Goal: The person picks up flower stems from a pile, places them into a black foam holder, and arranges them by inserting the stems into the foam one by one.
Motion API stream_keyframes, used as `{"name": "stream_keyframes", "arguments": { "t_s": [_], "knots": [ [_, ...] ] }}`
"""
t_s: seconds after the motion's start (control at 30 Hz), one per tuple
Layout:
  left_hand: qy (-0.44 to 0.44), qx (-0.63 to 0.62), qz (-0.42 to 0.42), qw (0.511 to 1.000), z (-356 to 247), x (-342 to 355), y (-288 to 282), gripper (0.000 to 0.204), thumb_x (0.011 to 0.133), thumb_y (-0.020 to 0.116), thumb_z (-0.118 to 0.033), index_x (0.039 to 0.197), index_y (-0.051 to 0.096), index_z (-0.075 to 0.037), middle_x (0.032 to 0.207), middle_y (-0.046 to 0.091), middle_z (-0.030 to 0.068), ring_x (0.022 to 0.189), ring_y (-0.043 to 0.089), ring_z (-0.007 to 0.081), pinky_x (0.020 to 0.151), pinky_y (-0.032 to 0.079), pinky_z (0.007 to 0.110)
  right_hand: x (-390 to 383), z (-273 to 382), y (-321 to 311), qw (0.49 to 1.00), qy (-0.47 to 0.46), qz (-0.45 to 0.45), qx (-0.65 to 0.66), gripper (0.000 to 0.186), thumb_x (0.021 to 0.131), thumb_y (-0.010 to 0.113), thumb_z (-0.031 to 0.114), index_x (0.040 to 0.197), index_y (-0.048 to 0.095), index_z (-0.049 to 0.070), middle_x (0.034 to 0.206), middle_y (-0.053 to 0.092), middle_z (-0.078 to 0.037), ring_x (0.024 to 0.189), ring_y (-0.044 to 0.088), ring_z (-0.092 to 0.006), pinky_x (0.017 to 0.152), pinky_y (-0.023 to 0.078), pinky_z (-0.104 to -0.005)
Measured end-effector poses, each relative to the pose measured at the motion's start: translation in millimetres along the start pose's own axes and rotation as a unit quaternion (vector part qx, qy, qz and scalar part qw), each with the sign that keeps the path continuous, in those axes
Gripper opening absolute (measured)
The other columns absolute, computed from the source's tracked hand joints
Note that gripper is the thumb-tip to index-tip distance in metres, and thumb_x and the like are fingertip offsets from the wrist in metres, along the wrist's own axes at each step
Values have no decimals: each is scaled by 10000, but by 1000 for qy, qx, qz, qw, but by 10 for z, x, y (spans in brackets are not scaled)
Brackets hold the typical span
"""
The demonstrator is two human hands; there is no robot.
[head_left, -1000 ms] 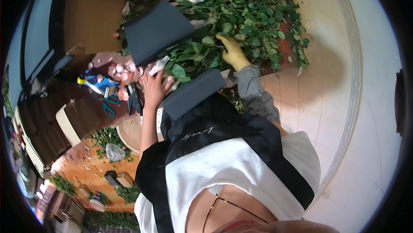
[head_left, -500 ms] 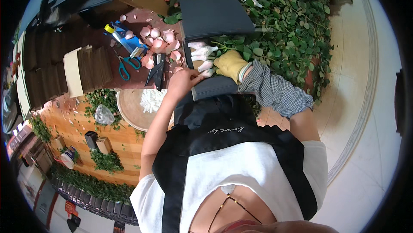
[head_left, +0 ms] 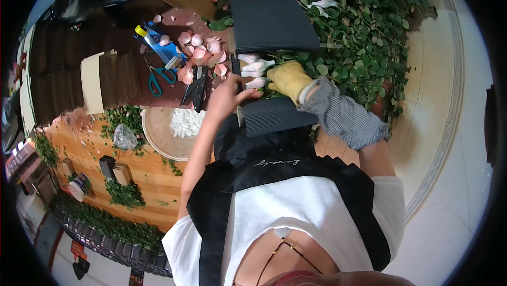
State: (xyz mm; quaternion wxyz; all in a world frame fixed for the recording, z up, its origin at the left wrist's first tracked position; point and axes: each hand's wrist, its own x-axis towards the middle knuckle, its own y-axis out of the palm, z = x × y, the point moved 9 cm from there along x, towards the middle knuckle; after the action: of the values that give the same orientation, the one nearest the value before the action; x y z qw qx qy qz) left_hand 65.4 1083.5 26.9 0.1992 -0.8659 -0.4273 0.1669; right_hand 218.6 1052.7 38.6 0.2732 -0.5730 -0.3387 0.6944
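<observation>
Several rose buds in white netting (head_left: 259, 66) lie side by side on a dark corrugated sheet, their tips to the left. My bare left hand (head_left: 228, 97) is at the lower end of this row, with the nearest rose bud (head_left: 255, 83) between its thumb and fingers. My right hand (head_left: 290, 81), in a yellow glove, is closed around the leafy stems just right of the buds. What lies inside its fingers is hidden. One dark corrugated flap (head_left: 273, 21) stands beyond the buds. The nearer dark corrugated flap (head_left: 277, 116) lies by my lap.
Pink petals (head_left: 203, 53), teal-handled scissors (head_left: 158, 80), a black stapler (head_left: 196, 89) and a blue dispenser (head_left: 161, 48) lie left on the table. Stacked cardboard sheets (head_left: 92, 85) stand farther left. Leafy stems (head_left: 364, 38) heap at right. A round tray (head_left: 158, 138) holds white pieces.
The nearer flap has tilted and shows its ribbed face. My left thumb and fingers have spread around the lowest bud. My gloved right hand has shifted slightly right.
</observation>
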Motion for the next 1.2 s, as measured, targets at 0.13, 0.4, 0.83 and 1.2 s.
{"name": "stream_keyframes", "arguments": {
  "t_s": [0.13,0.4,0.83,1.2],
  "knots": [
    [56,14,37,998,-137,109,173,213,910,644,-222,886,628,-11,791,590,172,762,612,354,687,476,410,229,-120,342,999,18,42,-17,287,840,671,343,987,694,97,874,721,-116,851,697,-301,755,523,-444],
    [-112,-300,-222,921,613,-233,-603,194,962,501,-131,804,517,-20,745,499,-30,645,466,68,607,415,244,-175,-167,-107,970,-51,-155,177,260,881,646,333,951,674,84,807,702,-122,786,681,-318,733,518,-448],
    [-24,-21,-57,998,74,131,201,192,910,638,-204,868,665,-19,805,617,155,753,621,343,666,485,413,259,-369,230,990,143,-15,-2,241,881,593,274,917,754,99,922,739,-119,873,717,-290,748,563,-419],
    [-101,-97,-2,990,666,286,-123,263,929,635,-212,1040,542,7,851,631,130,759,598,203,724,480,333,-238,-61,-358,980,52,-161,-107,218,902,587,264,1002,636,77,660,680,-43,608,672,-222,562,494,-372]
  ]
}}
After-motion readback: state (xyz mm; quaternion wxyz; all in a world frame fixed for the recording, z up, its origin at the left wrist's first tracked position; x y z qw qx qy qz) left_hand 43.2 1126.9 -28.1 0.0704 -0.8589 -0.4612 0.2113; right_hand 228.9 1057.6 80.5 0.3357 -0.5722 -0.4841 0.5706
